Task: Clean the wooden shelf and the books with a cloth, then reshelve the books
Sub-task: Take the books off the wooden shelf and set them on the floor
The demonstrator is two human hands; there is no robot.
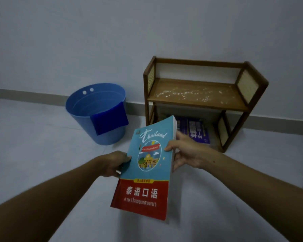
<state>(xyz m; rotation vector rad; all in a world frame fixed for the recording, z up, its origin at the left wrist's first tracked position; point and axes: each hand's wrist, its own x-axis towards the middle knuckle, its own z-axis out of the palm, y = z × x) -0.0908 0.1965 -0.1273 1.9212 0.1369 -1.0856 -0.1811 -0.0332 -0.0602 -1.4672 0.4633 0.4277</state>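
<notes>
Both hands hold a teal and red Thailand book (147, 172) in the air in front of me, cover up. My left hand (115, 164) grips its left edge. On the right edge my right hand (184, 151) pinches it, thumb on the cover. Behind stands a small wooden shelf (196, 100) against the wall, its upper board speckled with white dust. Purple books (197, 131) lie flat on its bottom level. A dark blue cloth (109, 118) hangs over the rim of a blue bucket (80, 117) to the left of the shelf.
The floor is pale grey and runs to a grey wall with a skirting strip. The bucket stands close to the shelf's left side. A dark object shows at the far right edge.
</notes>
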